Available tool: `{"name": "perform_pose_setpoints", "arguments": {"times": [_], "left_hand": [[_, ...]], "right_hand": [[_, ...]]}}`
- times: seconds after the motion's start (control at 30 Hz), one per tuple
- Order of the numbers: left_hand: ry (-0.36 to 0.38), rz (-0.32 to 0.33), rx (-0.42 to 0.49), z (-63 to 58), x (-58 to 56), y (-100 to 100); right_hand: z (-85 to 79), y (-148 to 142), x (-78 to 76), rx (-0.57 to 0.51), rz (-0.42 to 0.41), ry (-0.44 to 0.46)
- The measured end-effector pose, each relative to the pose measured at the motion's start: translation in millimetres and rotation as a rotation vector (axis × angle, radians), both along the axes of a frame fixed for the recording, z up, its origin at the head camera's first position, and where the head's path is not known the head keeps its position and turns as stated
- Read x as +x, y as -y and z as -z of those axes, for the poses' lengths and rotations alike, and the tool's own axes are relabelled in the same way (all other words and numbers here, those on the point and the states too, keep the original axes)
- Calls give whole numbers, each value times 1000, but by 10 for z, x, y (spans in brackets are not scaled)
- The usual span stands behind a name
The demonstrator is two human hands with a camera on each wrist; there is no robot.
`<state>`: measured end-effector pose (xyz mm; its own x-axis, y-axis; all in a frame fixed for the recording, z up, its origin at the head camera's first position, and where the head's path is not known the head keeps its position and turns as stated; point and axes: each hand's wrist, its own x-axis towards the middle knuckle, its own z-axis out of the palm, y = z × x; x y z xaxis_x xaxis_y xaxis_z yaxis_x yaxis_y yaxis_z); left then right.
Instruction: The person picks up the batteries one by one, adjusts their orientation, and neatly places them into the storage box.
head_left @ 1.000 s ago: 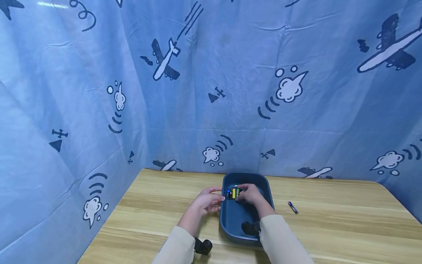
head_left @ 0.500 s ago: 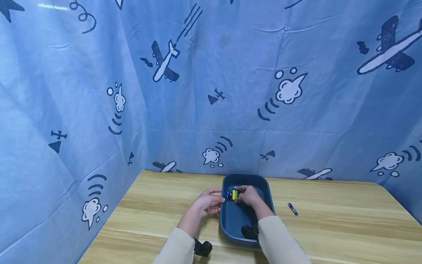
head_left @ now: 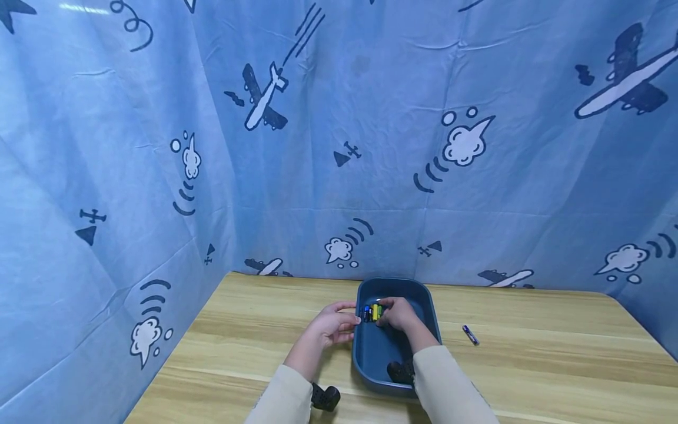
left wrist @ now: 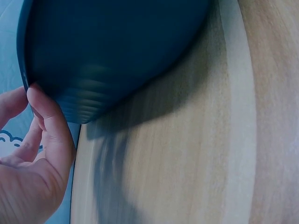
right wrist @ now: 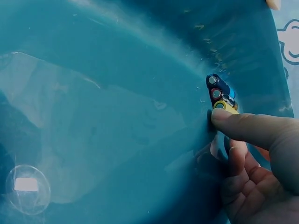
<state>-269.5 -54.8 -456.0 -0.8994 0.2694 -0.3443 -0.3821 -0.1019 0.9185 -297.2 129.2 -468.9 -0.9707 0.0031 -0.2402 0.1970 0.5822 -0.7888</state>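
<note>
A dark blue plastic bin [head_left: 384, 350] stands on the wooden table. My left hand [head_left: 333, 324] holds its left rim, with the thumb and fingers on either side of the wall [left wrist: 24, 51]. Inside, against the left wall, several batteries lie side by side: a blue and black battery [right wrist: 220, 86], a dark one with a red ring [right wrist: 217, 94] and a yellow one [right wrist: 227, 107]. My right hand [head_left: 401, 315] reaches into the bin and pinches a green battery [head_left: 380, 311] at the right end of this row. The thumb [right wrist: 243, 125] hides most of it in the right wrist view.
A single dark blue and white battery [head_left: 470, 335] lies on the table [head_left: 545, 353] to the right of the bin. A blue curtain [head_left: 392, 147] printed with planes hangs behind and to the left. Each wrist wears a black camera mount [head_left: 325, 398].
My right hand has shifted very slightly left, with the green battery close against the yellow one. The left hand keeps its hold on the rim, and the bin stays in place.
</note>
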Motion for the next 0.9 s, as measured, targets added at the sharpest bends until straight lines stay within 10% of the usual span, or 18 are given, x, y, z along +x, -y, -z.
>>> {"name": "perform_pose_setpoints", "arguments": {"times": [0.63, 0.9], "left_hand": [[-17, -9, -44, -26, 42, -4], [-25, -6, -73, -29, 31, -17]], "right_hand": [[-20, -67, 26, -136, 49, -2], [-510, -386, 35, -232, -34, -67]]}}
